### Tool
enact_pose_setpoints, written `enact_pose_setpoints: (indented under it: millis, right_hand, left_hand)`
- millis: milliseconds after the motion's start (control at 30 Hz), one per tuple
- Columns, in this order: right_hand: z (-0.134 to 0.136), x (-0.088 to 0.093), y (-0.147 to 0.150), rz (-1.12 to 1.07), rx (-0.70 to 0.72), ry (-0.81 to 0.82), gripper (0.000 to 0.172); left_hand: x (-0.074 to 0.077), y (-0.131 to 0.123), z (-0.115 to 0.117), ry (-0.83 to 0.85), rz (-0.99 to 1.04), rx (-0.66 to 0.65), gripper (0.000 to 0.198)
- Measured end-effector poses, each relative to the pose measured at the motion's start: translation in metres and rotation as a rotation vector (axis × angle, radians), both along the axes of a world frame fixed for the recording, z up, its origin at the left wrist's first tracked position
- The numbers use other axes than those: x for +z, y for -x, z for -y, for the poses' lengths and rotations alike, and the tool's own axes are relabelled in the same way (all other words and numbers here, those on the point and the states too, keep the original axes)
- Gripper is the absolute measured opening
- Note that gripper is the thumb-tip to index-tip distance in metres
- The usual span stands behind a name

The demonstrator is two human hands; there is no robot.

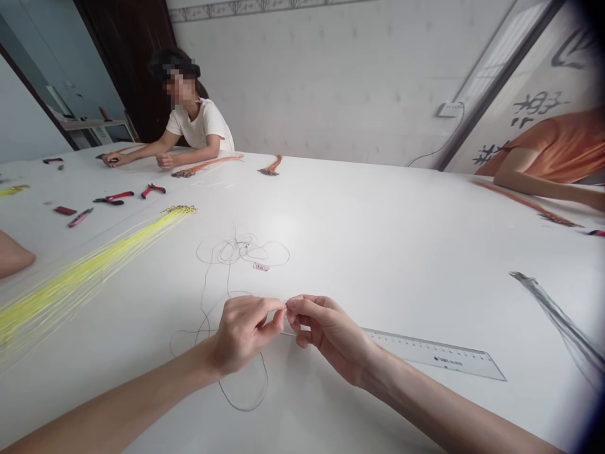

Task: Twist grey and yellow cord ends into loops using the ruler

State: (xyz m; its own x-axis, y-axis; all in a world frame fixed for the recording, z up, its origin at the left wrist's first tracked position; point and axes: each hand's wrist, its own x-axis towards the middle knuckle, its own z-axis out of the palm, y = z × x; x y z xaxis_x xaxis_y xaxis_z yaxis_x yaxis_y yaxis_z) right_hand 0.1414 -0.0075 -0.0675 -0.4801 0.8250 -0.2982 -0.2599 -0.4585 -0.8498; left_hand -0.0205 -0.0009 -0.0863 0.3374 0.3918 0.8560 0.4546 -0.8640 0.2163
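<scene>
Reader: Fingertips meet at the centre of the view. What do they grip?

Legend: Left hand (243, 331) and right hand (326, 331), thumb and forefinger of each pinched shut, tip against tip, on the thin cord (236, 247). Whatever sits between the tips is too small to tell. The rest of the cord lies slack on the table (401, 239): one loop just below the left wrist, a tangle of coils farther out, near a small pink piece (260, 267).

Reader: Where does the risk lie?

Legend: Probably in the slack. Overlapping coils may cinch into a knot if drawn toward the hands, and the near loop could snag on the left forearm. So fine a pinch may also slip, dropping the end onto the pale surface, where it would be hard to find. The ruler (435, 354), just beside the right wrist, could be nudged.
</scene>
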Motion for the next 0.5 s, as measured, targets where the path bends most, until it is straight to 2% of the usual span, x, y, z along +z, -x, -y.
enact_pose_setpoints:
  millis: [167,300,400,500]
  right_hand:
    - [-0.003,0.003,0.004,0.018,-0.057,-0.079,0.015]
    - [-0.02,0.018,-0.003,0.003,-0.274,-0.267,0.019]
    - [-0.043,0.042,-0.03,-0.032,-0.464,-0.387,0.019]
    - [-0.071,0.071,-0.081,-0.045,-0.674,-0.523,0.02]
  left_hand:
    - [0.003,0.0,-0.001,-0.023,-0.03,-0.011,0.017]
    - [0.008,0.002,-0.008,0.006,-0.043,0.016,0.016]
    - [0.019,0.004,-0.014,0.044,-0.051,0.015,0.011]
    - [0.037,0.005,-0.015,0.164,-0.092,-0.029,0.008]
